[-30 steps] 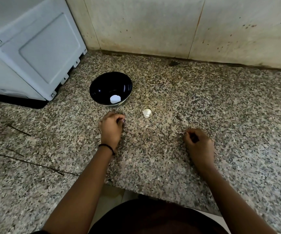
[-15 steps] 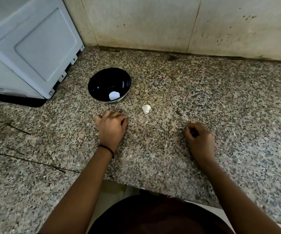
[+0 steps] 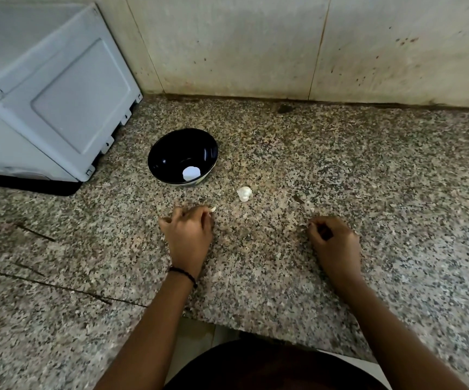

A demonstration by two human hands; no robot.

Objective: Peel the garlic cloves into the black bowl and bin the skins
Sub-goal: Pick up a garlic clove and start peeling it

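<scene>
Head view, looking down at the speckled stone worktop (image 3: 368, 178).

Black bowl (image 3: 171, 153): upright, ahead of the left hand (image 3: 188, 235), close to a white appliance (image 3: 58, 94) at the far left. One peeled clove (image 3: 191, 173) lies against its near inner wall. We judge the bowl is parked within an easy reach so that each finished clove can be dropped straight in.

Loose garlic piece (image 3: 245, 193): pale, on the worktop just right of the bowl, between the two hands and beyond them, touching neither. It looks unpeeled, so we take it as the next one due.

Left hand: palm down, fingers curled onto the stone, a dark wristband (image 3: 184, 273) behind it. A small pale scrap (image 3: 212, 209) sits at the fingertips. It is probably a bit of skin, but it is too small for us to be sure, and we cannot tell whether it is pinched or only touched.

Right hand (image 3: 333, 240): knuckles up, fingers curled in towards the thumb, resting on the worktop well apart from the left. We cannot tell whether anything is held inside the curl.

Judgement: this posture fits gathering skin fragments from the surface for binning. No bin is in view, so the skins will have to be carried out of frame. Thin flakes on speckled stone are easy to miss.
</scene>
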